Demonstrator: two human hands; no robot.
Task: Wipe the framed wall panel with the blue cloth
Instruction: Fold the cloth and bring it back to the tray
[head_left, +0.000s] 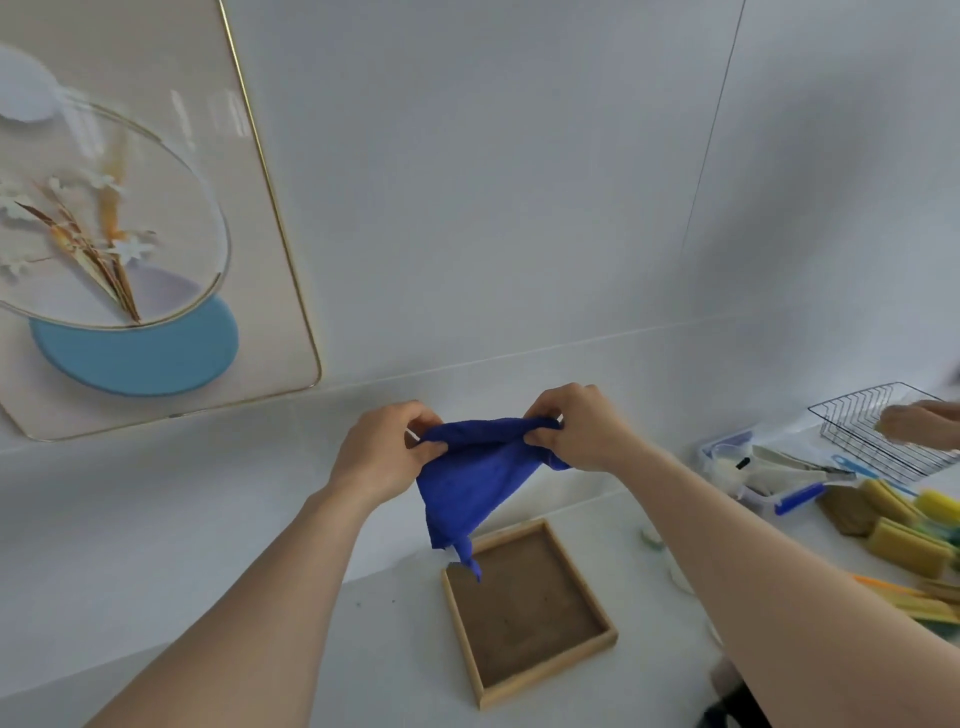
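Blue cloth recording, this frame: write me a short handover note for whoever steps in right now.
Left hand: pinching one top corner of the blue cloth.
Right hand: pinching the other top corner; the cloth hangs spread between both hands, its tail dangling over the wooden tray on the counter.
Framed wall panel: on the wall up and to the left, nothing touching it.
Done: cloth picked up and being opened out.
Left: bring the cloth to the panel and wipe its surface.
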